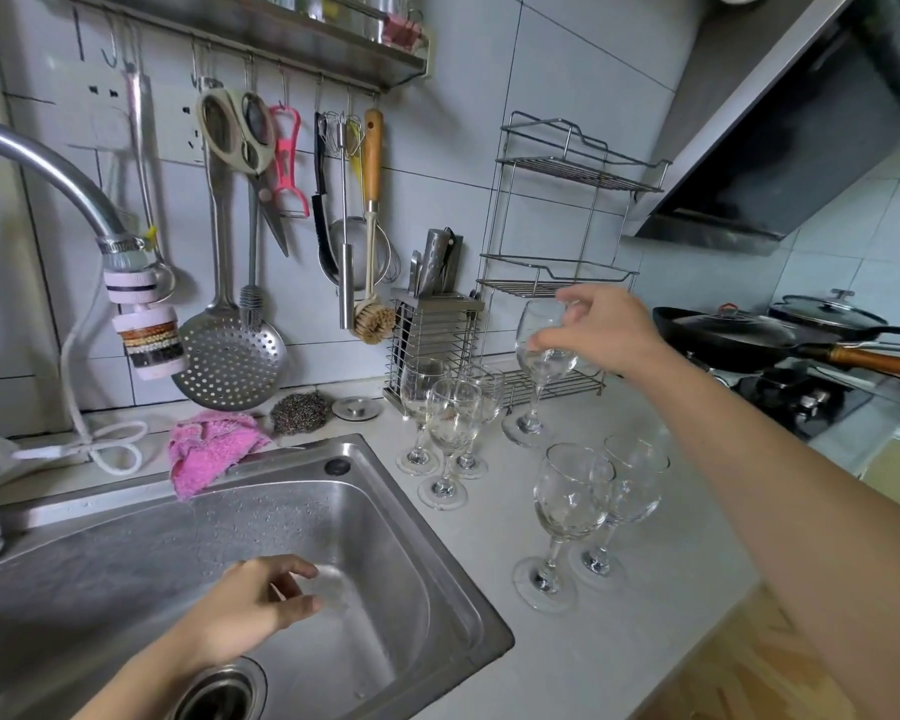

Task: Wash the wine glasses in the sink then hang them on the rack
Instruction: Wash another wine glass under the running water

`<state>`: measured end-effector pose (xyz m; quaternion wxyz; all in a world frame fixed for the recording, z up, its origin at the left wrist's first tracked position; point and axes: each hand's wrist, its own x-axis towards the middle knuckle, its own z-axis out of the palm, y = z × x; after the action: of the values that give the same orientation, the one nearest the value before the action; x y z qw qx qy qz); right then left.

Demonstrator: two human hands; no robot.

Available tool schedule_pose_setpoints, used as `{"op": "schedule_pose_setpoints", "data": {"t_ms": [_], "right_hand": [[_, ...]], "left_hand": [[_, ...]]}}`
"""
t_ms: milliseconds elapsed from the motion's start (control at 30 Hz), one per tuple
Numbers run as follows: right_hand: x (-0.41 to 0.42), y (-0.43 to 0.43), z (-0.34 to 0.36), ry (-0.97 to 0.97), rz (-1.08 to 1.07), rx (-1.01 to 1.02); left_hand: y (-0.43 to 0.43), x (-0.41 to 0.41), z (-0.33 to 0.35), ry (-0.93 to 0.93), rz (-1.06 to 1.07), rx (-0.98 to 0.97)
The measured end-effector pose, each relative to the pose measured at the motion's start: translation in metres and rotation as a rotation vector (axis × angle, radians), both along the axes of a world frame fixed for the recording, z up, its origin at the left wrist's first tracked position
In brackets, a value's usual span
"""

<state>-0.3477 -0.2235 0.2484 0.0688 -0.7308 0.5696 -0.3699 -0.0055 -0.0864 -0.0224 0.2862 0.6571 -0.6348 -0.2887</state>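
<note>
Grey-white tiles back this kitchen corner, where a rail of hanging utensils [261, 163] runs above a steel sink [437, 589] set into a pale surface [619, 641]. A curved tap [48, 174] with a filter head reaches in from the left. A pink cloth [209, 449] droops over the sink's back rim. A tiered wire rack [567, 168] stands against the wall beside a knife block [432, 324]. Dark pans [739, 335] sit on the stove to the right.

The wine glass [541, 356] is clear, round-bowled and stemmed. It is upright in front of the rack, and the right grip [601, 330] is clamped round its bowl from above. Three more glasses [450, 423] cluster upright beside the sink, and a pair [593, 501] stands nearer the front edge.

The left grip [250, 610] hangs over the basin, fingers curled toward a pale, clear smear [331, 587] at their tips. The smear is too blurred to name, and I cannot tell whether they pinch it. Nor can I tell whether the held glass's foot touches the surface. The drain [219, 693] is cut off at the bottom.
</note>
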Motion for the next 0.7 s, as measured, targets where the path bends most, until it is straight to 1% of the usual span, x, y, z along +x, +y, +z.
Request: {"op": "schedule_pose_setpoints", "data": {"t_ms": [100,200,333,400,500,633,667,700], "right_hand": [[0.001,0.017,0.017,-0.148,0.068,-0.139],[0.013,0.033,0.034,-0.269,0.161,-0.225],[0.051,0.062,0.033,-0.321,0.315,-0.306],[0.076,0.080,0.017,-0.305,0.407,-0.285],[0.112,0.096,-0.022,-0.253,0.506,-0.205],[0.153,0.099,-0.089,-0.220,0.562,-0.057],[0.162,0.098,-0.105,-0.220,0.565,-0.022],[0.171,0.095,-0.121,-0.232,0.571,0.014]], "left_hand": [[-0.001,-0.001,0.000,0.009,0.017,-0.017],[-0.001,-0.001,0.002,0.014,0.035,-0.027],[0.000,-0.001,0.008,-0.014,0.072,-0.061],[0.001,-0.001,0.011,-0.032,0.098,-0.067],[0.000,0.004,0.012,0.019,0.194,-0.086],[-0.005,0.016,0.010,0.045,0.520,-0.236],[-0.005,0.019,0.012,0.127,0.596,-0.280],[-0.005,0.021,0.014,0.272,0.645,-0.323]]}}
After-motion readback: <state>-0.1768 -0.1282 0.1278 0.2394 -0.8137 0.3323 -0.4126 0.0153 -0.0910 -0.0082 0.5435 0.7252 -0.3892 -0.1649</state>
